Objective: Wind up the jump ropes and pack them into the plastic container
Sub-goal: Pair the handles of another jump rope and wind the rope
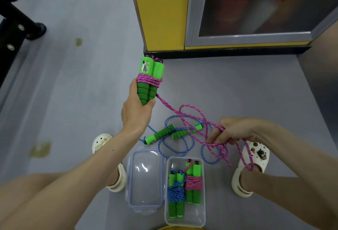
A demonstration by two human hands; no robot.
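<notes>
Clear container [184,218] on grey floor [73,92]; left grip [136,112] holds handles [149,81], right grip [232,131] pink rope [190,118].

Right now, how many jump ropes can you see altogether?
4. Two wound ones, blue and pink, lie in the container; a pink rope is half-wound in the left hand; a loose blue rope lies on the floor.

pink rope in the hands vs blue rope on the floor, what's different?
The pink rope is partly wound around its paired handles, gripped upright by the left hand; the blue rope is fully unwound.
Pink's loose cord runs to the right hand; blue's cord lies sprawled on the floor, untouched.
Pink's handles are together; blue's lie apart, side by side.
Both have green handles, and neither is in the plastic container.
</notes>
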